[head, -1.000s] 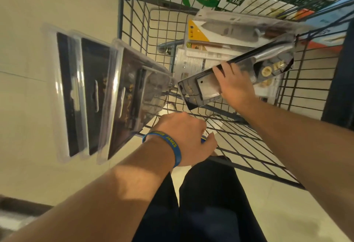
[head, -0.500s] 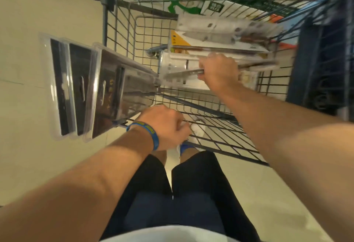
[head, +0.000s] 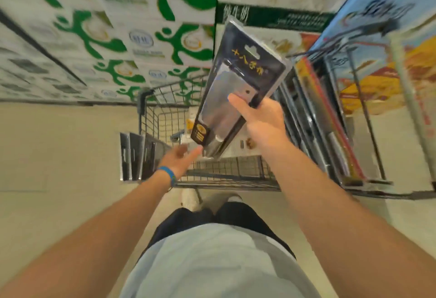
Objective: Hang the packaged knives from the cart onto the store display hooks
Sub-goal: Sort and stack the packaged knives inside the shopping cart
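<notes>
- one packaged knife [head: 238, 78] in the right hand [head: 262, 120], fingers curled round it, now lifted above the cart [head: 236, 172].
- left hand [head: 179, 158] let go, fingers straight, holding nothing.
- three more packs [head: 136, 156] at the cart's left side.

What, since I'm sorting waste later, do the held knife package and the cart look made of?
The knife package in the right hand looks like clear glossy plastic over a dark printed card, probably cardboard: glare and a punched hang slot show. The cart seems metal wire, dark-coated: thin bars in a grid.
</notes>
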